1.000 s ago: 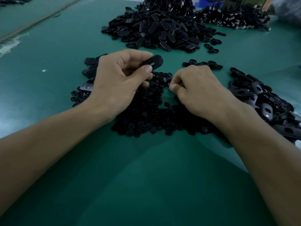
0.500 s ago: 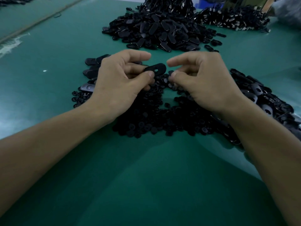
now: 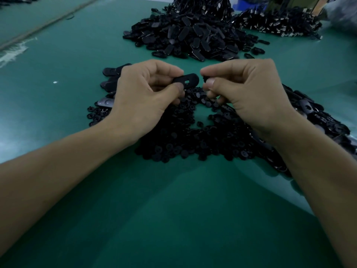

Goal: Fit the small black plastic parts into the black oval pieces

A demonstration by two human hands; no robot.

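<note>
A black oval piece (image 3: 187, 80) sits at centre frame, raised above the counter (image 3: 173, 209) and pinched at its left end by the left hand (image 3: 146, 95) between thumb and curled fingers (image 3: 168, 70); its slotted face looks up. Just right of it, not quite touching, the right hand (image 3: 249, 93) pinches a small black part (image 3: 204, 79) between thumb and forefinger. Under both hands lies a spread of small black parts (image 3: 183, 142). More oval pieces lie left of the left hand (image 3: 111, 85) and along the right edge (image 3: 318, 117). A tall heap of oval pieces (image 3: 189, 35) fills the upper centre, with another dark heap (image 3: 276, 22) at upper right.
</note>
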